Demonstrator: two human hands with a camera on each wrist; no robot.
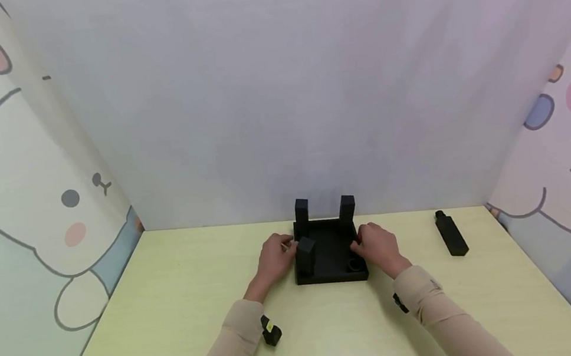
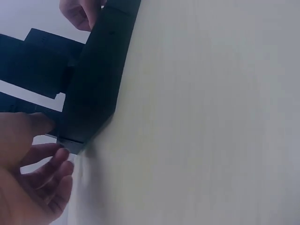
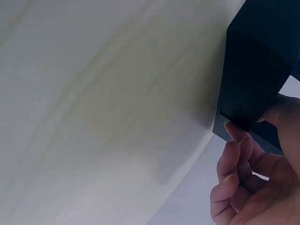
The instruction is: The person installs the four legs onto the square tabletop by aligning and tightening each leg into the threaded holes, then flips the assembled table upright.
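Black tray (image 1: 331,255): on table (image 1: 184,309), edges pinched, it seems, by left hand (image 1: 276,256) and right hand (image 1: 381,247) | done: three posts (image 1: 306,255) stood up | left over: ring (image 1: 354,265) not filled, loose post (image 1: 452,235) laid to right

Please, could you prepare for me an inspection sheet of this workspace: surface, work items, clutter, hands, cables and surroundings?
Surface: pale yellow table.
Work items: black rectangular base with three upright black posts; a round ring at its near-right corner; a loose black post with a narrower end lies to the right, apart from the base.
Clutter: nothing seen.
Hands: left hand pinches the base's left edge; right hand pinches its right edge.
Cables: nothing seen.
Surroundings: pale back wall; side walls printed with cartoon animals.
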